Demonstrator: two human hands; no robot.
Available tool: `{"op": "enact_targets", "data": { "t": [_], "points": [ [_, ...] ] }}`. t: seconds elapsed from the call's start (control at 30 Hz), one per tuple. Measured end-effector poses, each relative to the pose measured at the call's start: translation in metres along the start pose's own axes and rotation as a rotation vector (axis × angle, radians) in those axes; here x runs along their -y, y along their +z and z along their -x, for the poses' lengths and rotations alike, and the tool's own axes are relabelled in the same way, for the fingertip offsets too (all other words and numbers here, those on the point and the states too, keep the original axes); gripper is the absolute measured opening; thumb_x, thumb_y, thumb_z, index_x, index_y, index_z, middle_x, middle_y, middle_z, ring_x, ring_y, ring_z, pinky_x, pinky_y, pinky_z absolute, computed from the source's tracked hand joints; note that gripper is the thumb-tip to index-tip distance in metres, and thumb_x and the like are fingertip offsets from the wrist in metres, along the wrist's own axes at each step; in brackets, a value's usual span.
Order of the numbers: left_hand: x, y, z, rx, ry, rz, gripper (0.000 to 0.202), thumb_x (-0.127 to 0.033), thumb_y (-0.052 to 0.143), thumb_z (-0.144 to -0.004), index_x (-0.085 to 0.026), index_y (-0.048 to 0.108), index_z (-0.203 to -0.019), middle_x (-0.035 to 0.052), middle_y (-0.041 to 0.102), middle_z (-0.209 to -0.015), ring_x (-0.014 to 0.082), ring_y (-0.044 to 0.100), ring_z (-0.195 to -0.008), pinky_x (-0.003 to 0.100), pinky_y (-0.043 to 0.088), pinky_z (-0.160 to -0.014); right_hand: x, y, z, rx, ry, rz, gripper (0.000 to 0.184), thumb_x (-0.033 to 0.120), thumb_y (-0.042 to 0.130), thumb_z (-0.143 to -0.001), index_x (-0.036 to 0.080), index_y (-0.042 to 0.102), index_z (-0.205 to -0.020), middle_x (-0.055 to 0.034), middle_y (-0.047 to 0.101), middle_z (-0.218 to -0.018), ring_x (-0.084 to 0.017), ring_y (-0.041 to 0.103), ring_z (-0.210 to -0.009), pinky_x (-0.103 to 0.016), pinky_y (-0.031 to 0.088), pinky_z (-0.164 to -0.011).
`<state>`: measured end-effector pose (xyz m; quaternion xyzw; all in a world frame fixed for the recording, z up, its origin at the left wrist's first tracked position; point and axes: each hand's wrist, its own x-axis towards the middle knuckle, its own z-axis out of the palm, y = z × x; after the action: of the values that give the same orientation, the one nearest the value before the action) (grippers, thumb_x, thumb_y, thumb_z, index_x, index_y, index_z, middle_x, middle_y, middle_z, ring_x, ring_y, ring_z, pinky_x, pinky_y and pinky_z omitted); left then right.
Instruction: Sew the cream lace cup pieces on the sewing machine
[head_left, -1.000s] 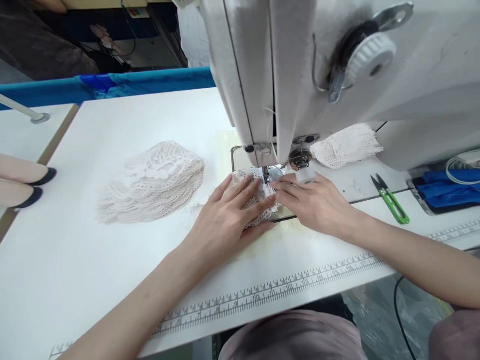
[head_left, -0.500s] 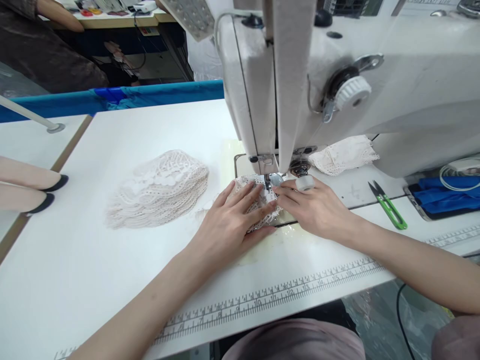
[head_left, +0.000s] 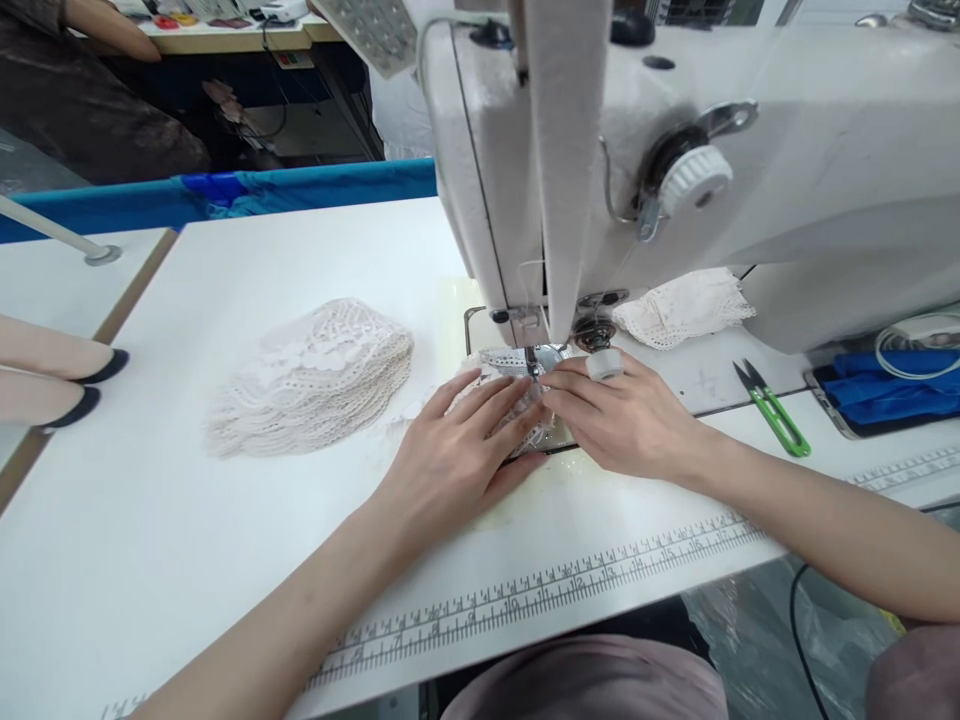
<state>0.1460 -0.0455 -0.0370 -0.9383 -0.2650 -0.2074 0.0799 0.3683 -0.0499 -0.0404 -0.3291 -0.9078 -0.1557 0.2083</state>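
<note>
A white lace piece [head_left: 491, 362] lies under the presser foot [head_left: 533, 362] of a white sewing machine [head_left: 810, 140]. Across its near left part my left hand [head_left: 457, 450] rests flat, fingers spread and thumb stretched toward the table edge. Close to the right of the needle, my right hand [head_left: 634, 415] has its thumb and fingers pressed together at the lace's edge; its fingertips partly hide the cloth there. Left of the machine sits a pile of similar lace pieces [head_left: 322, 380]. Another folded lace piece [head_left: 686, 308] lies behind my right hand, under the machine arm.
Green-handled thread snips [head_left: 780, 420] lie to the right, beside a dark tray-like object with blue cloth [head_left: 896, 390]. A printed ruler [head_left: 525, 600] runs along the front edge. Two black-tipped, skin-toned forms [head_left: 60, 370] reach in from the left. A person [head_left: 82, 100] is beyond the blue cloth barrier.
The view has shifted slightly, so most things sit a little further left. Both hands keep nearly the same pose at the lace, which has moved slightly under the foot.
</note>
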Motion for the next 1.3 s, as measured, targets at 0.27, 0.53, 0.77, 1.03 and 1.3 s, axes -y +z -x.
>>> {"op": "enact_targets", "data": {
  "t": [0.27, 0.53, 0.77, 1.03, 1.3],
  "points": [
    [-0.002, -0.001, -0.002, -0.128, 0.041, 0.028, 0.011, -0.012, 0.064, -0.087, -0.011, 0.066, -0.098, 0.0077, 0.075, -0.094, 0.0210, 0.070, -0.088, 0.035, 0.058, -0.082, -0.002, 0.001, -0.003, -0.046, -0.015, -0.044, 0.021, 0.011, 0.048, -0.091, 0.015, 0.068, -0.095, -0.0012, 0.074, -0.095, -0.016, 0.063, -0.085, -0.031, 0.047, -0.081],
    [0.000, 0.004, -0.012, 0.033, -0.314, 0.191, 0.029, -0.034, 0.059, -0.090, -0.017, 0.064, -0.113, 0.0108, 0.066, -0.115, 0.0261, 0.066, -0.099, 0.038, 0.057, -0.077, -0.007, 0.009, -0.006, -0.208, 0.134, -0.123, 0.025, 0.020, 0.050, -0.097, 0.020, 0.072, -0.086, 0.0031, 0.071, -0.072, -0.010, 0.060, -0.066, -0.024, 0.044, -0.065],
    [0.016, 0.004, -0.031, 0.095, -0.431, 0.378, 0.024, -0.042, 0.059, -0.089, -0.024, 0.071, -0.100, 0.0047, 0.068, -0.106, 0.0202, 0.066, -0.083, 0.032, 0.056, -0.066, -0.008, 0.014, -0.012, -0.041, 0.395, -0.158, 0.033, 0.036, 0.045, -0.099, 0.021, 0.074, -0.092, 0.0005, 0.068, -0.072, -0.013, 0.058, -0.062, -0.025, 0.034, -0.055],
    [-0.001, 0.001, -0.018, 0.044, -0.142, -0.024, 0.019, -0.029, 0.053, -0.094, -0.024, 0.072, -0.094, 0.0054, 0.072, -0.107, 0.0279, 0.065, -0.099, 0.044, 0.053, -0.076, -0.002, 0.008, -0.001, -0.130, 0.141, -0.206, 0.023, 0.018, 0.053, -0.094, 0.019, 0.074, -0.085, 0.0019, 0.075, -0.082, -0.014, 0.068, -0.078, -0.027, 0.048, -0.064],
    [-0.018, -0.002, 0.003, 0.085, -0.002, -0.155, 0.032, -0.013, 0.050, -0.093, -0.015, 0.060, -0.124, 0.0084, 0.067, -0.124, 0.0243, 0.062, -0.118, 0.046, 0.048, -0.103, 0.010, -0.003, 0.005, -0.058, -0.030, -0.026, 0.024, 0.008, 0.051, -0.092, 0.015, 0.074, -0.088, -0.0044, 0.076, -0.095, -0.017, 0.069, -0.091, -0.035, 0.050, -0.100]
  ]
}}
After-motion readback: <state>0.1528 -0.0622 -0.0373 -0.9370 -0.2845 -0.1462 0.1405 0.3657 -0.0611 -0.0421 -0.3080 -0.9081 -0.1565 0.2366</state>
